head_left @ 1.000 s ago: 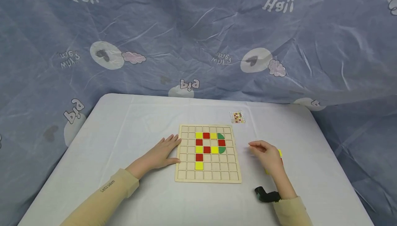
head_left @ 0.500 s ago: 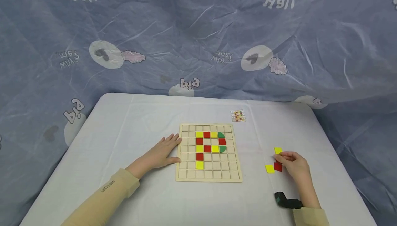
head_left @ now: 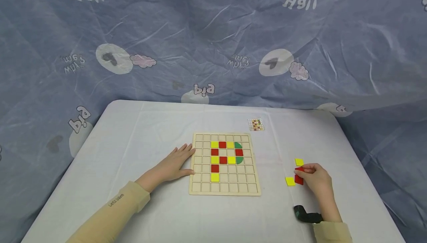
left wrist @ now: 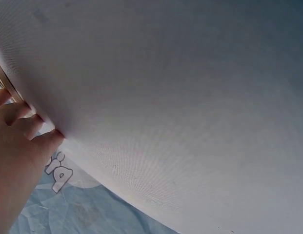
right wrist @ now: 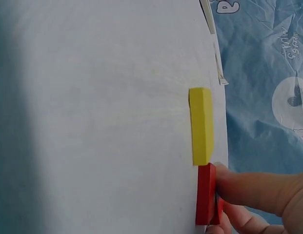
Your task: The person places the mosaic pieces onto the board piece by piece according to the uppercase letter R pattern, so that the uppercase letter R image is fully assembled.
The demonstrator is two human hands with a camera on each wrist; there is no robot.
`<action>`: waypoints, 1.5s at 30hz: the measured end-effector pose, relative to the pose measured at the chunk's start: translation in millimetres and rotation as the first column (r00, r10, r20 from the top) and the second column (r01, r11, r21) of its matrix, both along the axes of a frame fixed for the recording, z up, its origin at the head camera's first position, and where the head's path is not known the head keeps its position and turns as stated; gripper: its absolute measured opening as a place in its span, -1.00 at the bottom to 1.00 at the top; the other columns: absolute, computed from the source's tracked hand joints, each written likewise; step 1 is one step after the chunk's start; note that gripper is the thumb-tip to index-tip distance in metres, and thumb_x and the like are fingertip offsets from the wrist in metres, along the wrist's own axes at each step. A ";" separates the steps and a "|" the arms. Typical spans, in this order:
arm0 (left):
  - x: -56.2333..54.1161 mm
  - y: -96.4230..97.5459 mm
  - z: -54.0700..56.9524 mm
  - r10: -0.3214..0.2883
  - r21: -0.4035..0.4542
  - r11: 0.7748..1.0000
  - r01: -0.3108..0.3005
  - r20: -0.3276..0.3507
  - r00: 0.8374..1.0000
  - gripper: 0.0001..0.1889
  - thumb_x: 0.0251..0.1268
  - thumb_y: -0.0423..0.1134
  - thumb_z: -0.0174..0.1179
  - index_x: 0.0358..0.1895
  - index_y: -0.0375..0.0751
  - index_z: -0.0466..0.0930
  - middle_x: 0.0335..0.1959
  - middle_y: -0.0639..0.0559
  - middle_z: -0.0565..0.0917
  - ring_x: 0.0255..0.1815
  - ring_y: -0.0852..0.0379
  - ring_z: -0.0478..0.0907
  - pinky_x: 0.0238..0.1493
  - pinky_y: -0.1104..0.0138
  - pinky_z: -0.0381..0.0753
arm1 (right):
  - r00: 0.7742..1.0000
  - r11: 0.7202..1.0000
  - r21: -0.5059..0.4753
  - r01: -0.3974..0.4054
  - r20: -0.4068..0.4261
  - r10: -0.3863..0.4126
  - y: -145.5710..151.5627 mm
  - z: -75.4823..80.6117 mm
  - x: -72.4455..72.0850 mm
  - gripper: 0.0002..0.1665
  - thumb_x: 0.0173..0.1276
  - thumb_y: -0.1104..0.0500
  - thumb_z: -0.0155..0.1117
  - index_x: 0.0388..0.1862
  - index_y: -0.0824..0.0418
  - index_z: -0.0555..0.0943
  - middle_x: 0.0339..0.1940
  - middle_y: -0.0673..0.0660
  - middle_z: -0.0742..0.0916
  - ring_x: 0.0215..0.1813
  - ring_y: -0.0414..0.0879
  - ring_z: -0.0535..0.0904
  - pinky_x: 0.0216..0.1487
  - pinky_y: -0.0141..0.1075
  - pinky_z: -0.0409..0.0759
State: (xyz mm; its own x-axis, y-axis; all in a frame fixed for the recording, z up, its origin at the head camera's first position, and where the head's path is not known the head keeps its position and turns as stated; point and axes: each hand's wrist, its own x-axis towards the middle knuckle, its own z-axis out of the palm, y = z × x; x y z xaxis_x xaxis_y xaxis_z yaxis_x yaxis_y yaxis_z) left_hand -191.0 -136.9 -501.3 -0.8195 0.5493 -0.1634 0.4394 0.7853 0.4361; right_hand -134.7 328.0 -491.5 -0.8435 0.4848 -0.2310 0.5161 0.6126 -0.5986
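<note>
My left hand [head_left: 173, 164] lies flat with fingers spread, fingertips and thumb at the left edge of the wooden grid board [head_left: 202, 190]. In the left wrist view its fingers [left wrist: 27, 124] reach that edge. Red, yellow and green tiles form a P-like shape on the board. To the board's right, my right hand [head_left: 318, 180] pinches a red square tile [head_left: 300, 169] between thumb and fingers. Another red tile [head_left: 299, 179] lies right below it. One yellow tile [head_left: 299, 162] lies just beyond; another yellow tile [head_left: 290, 181] sits left of the red one.
A small printed pattern card [head_left: 256, 124] lies behind the board's right corner. A black wrist strap device [head_left: 305, 215] is at my right wrist. White cloth covers the table [head_left: 150, 206], and a blue patterned curtain [head_left: 213, 43] hangs behind.
My right hand has moved from beside the board rightward to the loose tiles, and a red tile now shows between its fingertips. My left hand has stayed at the board's edge.
</note>
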 end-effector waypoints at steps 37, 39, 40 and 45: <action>-0.2 -0.2 -4.7 0.011 -0.029 1.000 -0.011 -0.008 1.000 -0.07 0.25 0.23 0.24 0.56 -0.15 0.09 0.61 -0.10 0.04 0.64 -0.09 -0.09 0.59 -0.08 -0.04 | 0.903 0.840 -0.335 -0.427 -0.201 0.378 -140.6 20.2 -3.8 -0.77 0.15 0.22 0.52 -0.22 0.24 0.71 -0.38 0.05 0.77 -0.34 -0.10 0.66 -0.34 -0.45 0.62; -0.3 -0.5 -5.4 0.013 -0.028 1.000 -0.013 -0.010 1.000 -0.07 0.25 0.23 0.24 0.56 -0.15 0.09 0.61 -0.09 0.05 0.64 -0.09 -0.09 0.59 -0.08 -0.04 | 0.886 0.818 -0.340 -0.464 -0.203 0.417 -152.1 17.2 -2.5 -0.81 0.16 0.23 0.51 -0.24 0.21 0.72 -0.40 0.03 0.77 -0.36 -0.09 0.66 -0.36 -0.43 0.62; -0.4 -0.6 -5.6 0.013 -0.025 1.000 -0.013 -0.012 1.000 -0.07 0.25 0.23 0.24 0.56 -0.16 0.09 0.61 -0.11 0.05 0.64 -0.10 -0.08 0.59 -0.09 -0.03 | 0.875 0.805 -0.341 -0.484 -0.204 0.440 -157.4 15.5 -1.8 -0.83 0.16 0.23 0.50 -0.26 0.19 0.72 -0.40 0.03 0.77 -0.36 -0.09 0.66 -0.37 -0.42 0.62; -1.1 -0.5 -4.9 0.009 -0.009 1.000 -0.009 -0.018 1.000 -0.09 0.26 0.20 0.25 0.54 -0.19 0.12 0.60 -0.15 0.07 0.63 -0.14 -0.07 0.57 -0.12 -0.02 | 0.785 0.736 -0.274 -0.619 -0.241 0.571 -178.7 8.2 1.3 -0.88 0.15 0.21 0.51 -0.32 0.13 0.74 -0.45 -0.02 0.76 -0.39 -0.15 0.66 -0.36 -0.45 0.61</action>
State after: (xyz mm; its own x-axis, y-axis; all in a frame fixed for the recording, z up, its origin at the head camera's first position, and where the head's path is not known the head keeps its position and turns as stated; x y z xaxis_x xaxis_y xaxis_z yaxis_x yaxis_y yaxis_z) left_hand -192.2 -137.3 -506.2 -0.8270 0.5408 -0.1535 0.4403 0.7929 0.4212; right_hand -133.4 149.3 -483.3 -0.9670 -0.2091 -0.1452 0.0135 0.5273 -0.8496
